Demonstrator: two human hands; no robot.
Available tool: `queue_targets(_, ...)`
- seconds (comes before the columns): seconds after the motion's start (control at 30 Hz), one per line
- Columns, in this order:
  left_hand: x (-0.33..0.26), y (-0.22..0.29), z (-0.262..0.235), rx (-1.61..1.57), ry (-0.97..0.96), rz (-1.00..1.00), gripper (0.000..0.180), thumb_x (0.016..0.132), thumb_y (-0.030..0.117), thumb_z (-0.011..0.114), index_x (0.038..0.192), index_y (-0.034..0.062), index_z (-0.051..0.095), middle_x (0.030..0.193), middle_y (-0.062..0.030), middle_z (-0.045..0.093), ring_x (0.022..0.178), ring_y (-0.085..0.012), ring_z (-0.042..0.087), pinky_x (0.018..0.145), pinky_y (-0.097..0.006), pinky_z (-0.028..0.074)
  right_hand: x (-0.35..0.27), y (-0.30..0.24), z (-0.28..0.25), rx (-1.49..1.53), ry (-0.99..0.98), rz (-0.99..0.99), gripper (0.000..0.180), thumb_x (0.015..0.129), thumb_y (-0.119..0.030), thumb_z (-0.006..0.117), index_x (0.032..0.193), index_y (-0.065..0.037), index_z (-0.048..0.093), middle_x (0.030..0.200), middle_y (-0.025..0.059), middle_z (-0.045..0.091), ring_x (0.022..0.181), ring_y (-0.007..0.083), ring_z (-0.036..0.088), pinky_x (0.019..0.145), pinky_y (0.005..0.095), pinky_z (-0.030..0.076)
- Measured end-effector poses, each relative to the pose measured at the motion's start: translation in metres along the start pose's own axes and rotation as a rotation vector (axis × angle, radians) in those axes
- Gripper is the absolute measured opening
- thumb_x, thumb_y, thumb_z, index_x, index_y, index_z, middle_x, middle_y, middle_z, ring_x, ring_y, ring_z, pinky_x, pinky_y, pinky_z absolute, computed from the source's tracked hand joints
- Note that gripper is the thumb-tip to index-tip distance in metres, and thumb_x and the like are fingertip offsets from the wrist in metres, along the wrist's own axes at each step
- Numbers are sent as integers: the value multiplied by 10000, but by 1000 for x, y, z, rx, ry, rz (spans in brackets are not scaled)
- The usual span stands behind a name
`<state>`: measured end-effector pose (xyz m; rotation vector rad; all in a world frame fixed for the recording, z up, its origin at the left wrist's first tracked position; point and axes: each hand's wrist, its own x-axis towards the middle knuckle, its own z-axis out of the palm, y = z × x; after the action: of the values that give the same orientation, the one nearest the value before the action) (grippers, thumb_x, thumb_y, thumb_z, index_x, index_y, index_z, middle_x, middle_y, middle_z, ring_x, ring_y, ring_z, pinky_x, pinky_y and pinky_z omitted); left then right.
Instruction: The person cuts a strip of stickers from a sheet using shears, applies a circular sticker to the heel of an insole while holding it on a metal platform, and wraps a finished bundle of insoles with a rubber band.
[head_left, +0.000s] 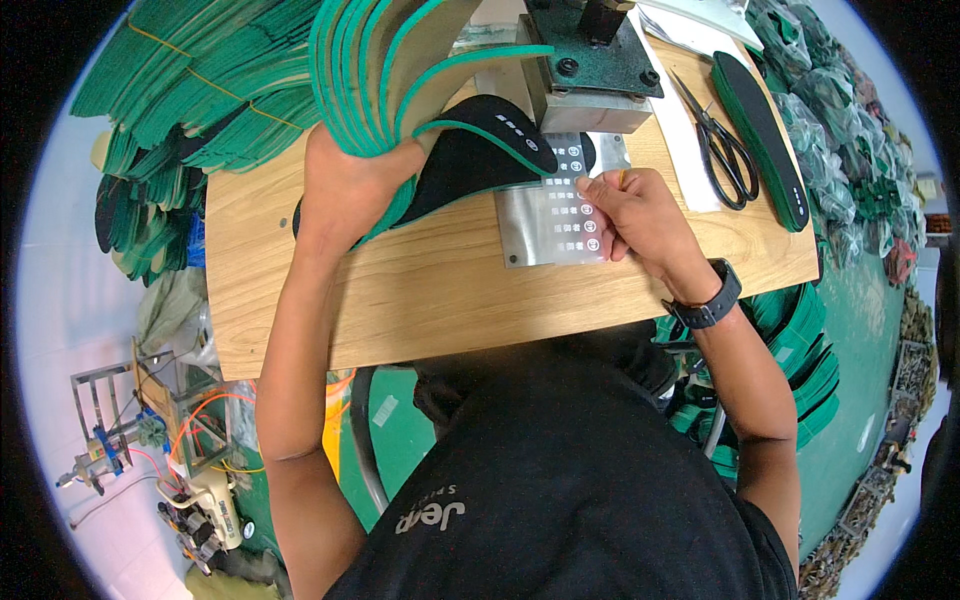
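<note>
My left hand (350,185) grips a fanned stack of green-edged insoles (380,70) held upright over the wooden table (400,300). The lowest one, a black insole (480,150), bends down with its tip reaching under the green metal press (590,60). My right hand (630,215) pinches the edge of a clear sheet of small printed labels (565,215) that lies on a metal plate (520,235) below the press. A black watch (705,305) sits on my right wrist.
Black scissors (725,150) and a single black insole with a green edge (760,130) lie on the table's right side. Bundled green insoles (190,90) pile up at the left, bagged ones (830,100) at the right. A sewing machine (200,505) stands on the floor lower left.
</note>
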<state>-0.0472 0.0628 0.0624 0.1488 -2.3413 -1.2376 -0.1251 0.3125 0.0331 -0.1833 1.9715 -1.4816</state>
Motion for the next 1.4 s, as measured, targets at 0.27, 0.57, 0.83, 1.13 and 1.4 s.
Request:
queue_targets(0.27, 0, 0, 6, -43, 65, -55, 262, 695, 124, 709, 914, -8, 650, 793, -103, 670, 718, -139, 601, 693, -293, 485, 2, 3, -1, -10, -17, 2, 356, 920, -256, 560, 654, -20, 569, 548, 75, 589, 403, 124, 551, 354, 222, 417)
queue_targets(0.57, 5, 8, 21, 452, -280, 9, 848, 586, 325, 776, 1309, 64, 417, 1034, -223, 627, 974, -408, 583, 856, -446, 461, -5, 3, -3, 27, -25, 12, 288, 918, -184, 522, 673, -34, 552, 557, 73, 596, 403, 108, 546, 344, 190, 387)
queue_targets(0.83, 4, 11, 20, 574, -312, -13, 804, 589, 271, 771, 1305, 78, 461, 1032, -236, 630, 951, -413, 593, 830, -442, 479, -16, 20, -21, 402, 102, -85, 253, 926, -181, 521, 746, -16, 588, 590, 86, 609, 447, 107, 559, 389, 191, 417)
queue_targets(1.13, 0, -7, 6, 191, -77, -91, 435, 662, 165, 721, 1044, 2, 594, 814, -166, 662, 733, -237, 638, 704, -316, 493, -9, 6, -4, 151, 112, -85, 291, 932, -213, 531, 687, -58, 550, 518, 38, 553, 386, 72, 454, 365, 193, 333)
queue_targets(1.4, -2, -12, -15, 40, 97, -85, 201, 691, 107, 711, 832, -17, 639, 770, -70, 665, 680, -123, 593, 665, -288, 490, 2, -5, 0, -191, -11, -39, 359, 921, -263, 570, 619, -69, 549, 457, 12, 513, 360, 61, 423, 355, 194, 312)
